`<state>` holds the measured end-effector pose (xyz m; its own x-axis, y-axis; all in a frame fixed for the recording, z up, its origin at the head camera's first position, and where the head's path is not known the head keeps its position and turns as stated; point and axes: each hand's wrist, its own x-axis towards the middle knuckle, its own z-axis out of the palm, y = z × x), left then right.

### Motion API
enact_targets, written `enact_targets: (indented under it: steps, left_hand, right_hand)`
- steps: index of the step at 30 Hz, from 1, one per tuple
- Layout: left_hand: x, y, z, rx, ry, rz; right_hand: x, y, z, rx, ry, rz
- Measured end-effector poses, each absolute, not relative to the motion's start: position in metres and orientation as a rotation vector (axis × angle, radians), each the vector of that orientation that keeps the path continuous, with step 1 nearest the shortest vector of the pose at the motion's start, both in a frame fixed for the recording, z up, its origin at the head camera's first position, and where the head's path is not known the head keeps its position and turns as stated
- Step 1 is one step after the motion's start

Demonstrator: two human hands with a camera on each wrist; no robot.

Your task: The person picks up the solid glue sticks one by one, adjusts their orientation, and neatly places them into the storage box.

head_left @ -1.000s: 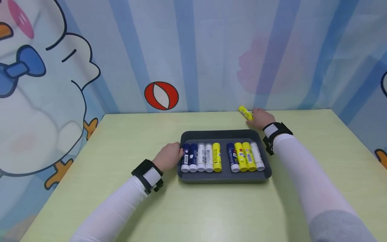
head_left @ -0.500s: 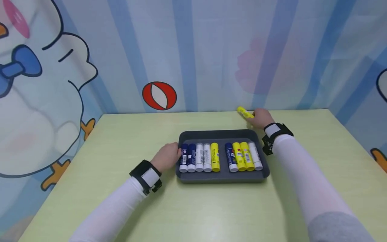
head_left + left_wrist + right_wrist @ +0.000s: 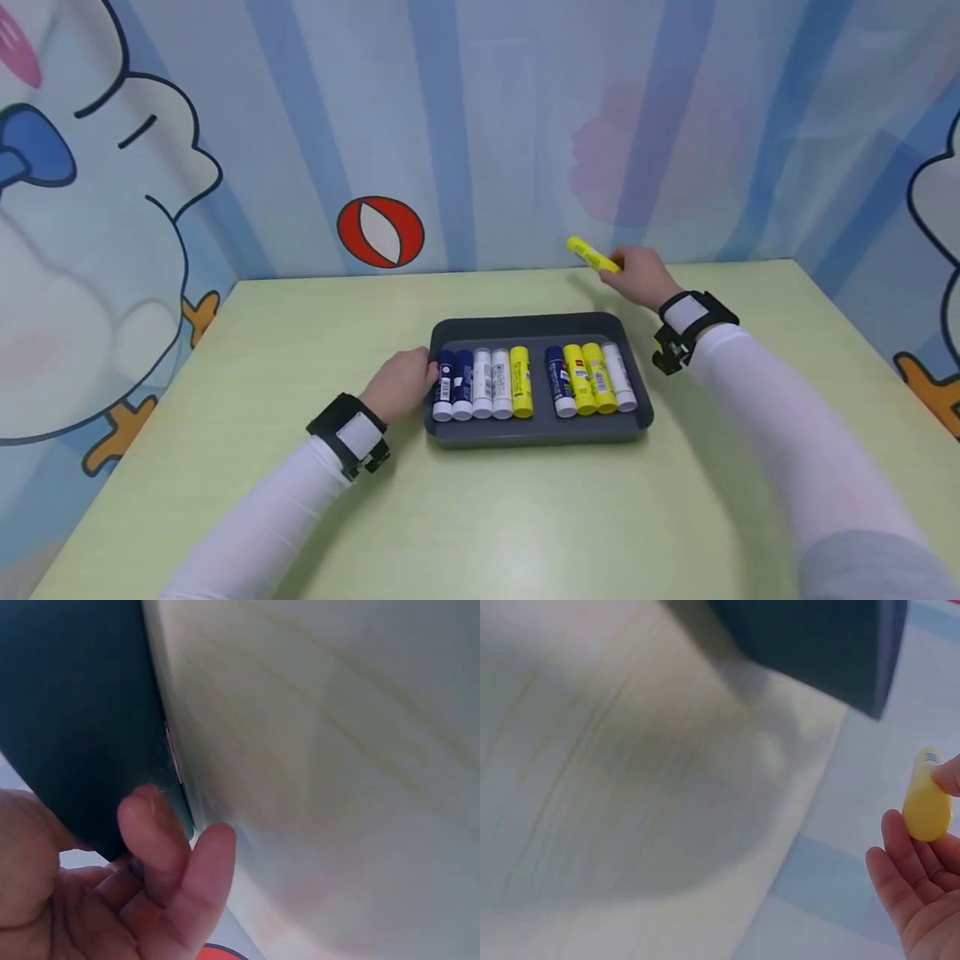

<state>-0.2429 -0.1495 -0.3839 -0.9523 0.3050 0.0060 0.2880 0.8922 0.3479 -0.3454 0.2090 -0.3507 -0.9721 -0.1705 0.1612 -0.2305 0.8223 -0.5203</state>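
A dark grey tray (image 3: 540, 435) lies on the table, holding two side-by-side groups of glue sticks. Its left group has two dark blue sticks (image 3: 453, 385), two white sticks (image 3: 491, 383) and a yellow stick (image 3: 521, 382). To the right lie a dark blue stick (image 3: 560, 382), two yellow sticks (image 3: 588, 379) and a white stick (image 3: 618, 377). My left hand (image 3: 397, 385) grips the tray's left rim. Behind the tray's back right corner, my right hand (image 3: 643, 277) pinches another yellow glue stick (image 3: 591, 254) in the air, tilted, its far end pointing left.
The pale wooden table (image 3: 480, 517) ends at a back wall (image 3: 517, 142) covered with a striped blue cloth. A printed red and white ball (image 3: 380, 232) and cartoon figures are pictures on that cloth.
My right hand has raised the yellow glue stick from near the table's back edge. My left hand stays at the tray's left rim. The head view has shifted a little.
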Motion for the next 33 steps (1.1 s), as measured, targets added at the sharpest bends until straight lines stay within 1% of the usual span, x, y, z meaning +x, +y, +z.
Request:
enact_targets:
  steps: [6, 14, 20, 25, 33]
  left_hand:
    - [-0.245, -0.150, -0.384, 0.455, 2.991, 0.568]
    - [-0.249, -0.156, -0.385, 0.406, 2.927, 0.650]
    - [-0.256, -0.157, -0.374, 0.457, 3.117, 0.490]
    - [-0.254, -0.149, -0.359, 0.654, 3.291, 0.359]
    - [-0.245, -0.121, -0.345, 1.286, 3.269, 0.043]
  right_hand:
    - [-0.334, 0.206, -0.345, 0.404, -2.868, 0.875]
    - [-0.304, 0.197, -0.343, 0.501, -2.924, 0.908]
    - [-0.286, 0.187, -0.337, 0.575, -2.950, 0.898]
    - [-0.272, 0.175, -0.334, 0.678, -2.964, 0.929]
    - [-0.254, 0.156, -0.333, 0.858, -2.934, 0.926]
